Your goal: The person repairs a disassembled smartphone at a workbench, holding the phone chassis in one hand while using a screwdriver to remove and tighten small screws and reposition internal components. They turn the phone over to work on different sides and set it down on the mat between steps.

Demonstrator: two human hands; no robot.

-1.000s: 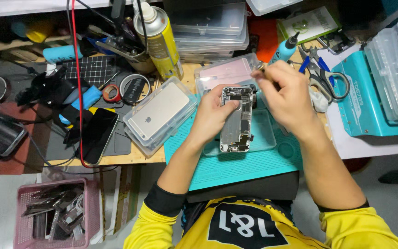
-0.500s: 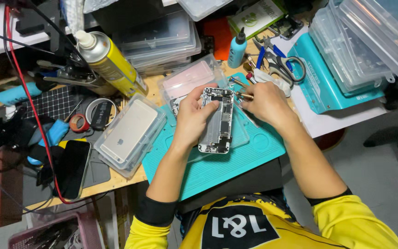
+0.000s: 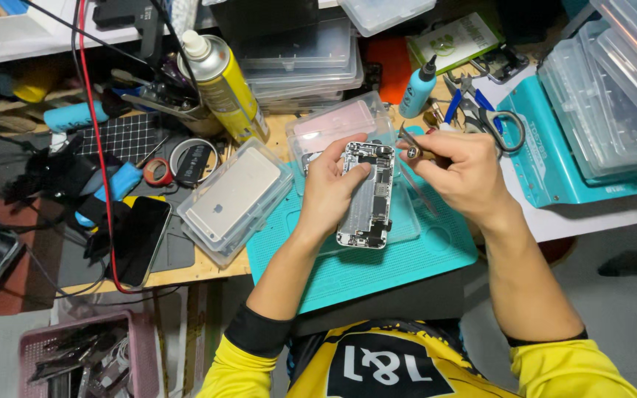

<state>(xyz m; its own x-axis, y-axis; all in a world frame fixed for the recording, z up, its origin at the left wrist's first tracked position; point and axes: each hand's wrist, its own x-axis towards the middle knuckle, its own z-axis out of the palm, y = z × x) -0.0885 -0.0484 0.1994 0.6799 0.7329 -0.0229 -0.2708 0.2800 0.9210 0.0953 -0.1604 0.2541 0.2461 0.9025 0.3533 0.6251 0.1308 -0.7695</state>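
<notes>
Opened phone chassis held over teal mat (image 3: 377,269) on cluttered worktop (image 3: 219,269).
Clear tray with a silver phone back (image 3: 234,200) lies left of the mat; yellow spray can (image 3: 224,87) stands behind it. Left hand (image 3: 331,190), grip clenched, grasps the opened phone chassis (image 3: 368,195) by its left edge, just above the mat. Right hand (image 3: 466,173), grip pinched on tweezers (image 3: 410,149), tips at the chassis's top right corner.

The cluttered workbench (image 3: 208,269) is viewed by a single head-worn camera from directly above, looking steeply down, fairly near, with no second view.
</notes>
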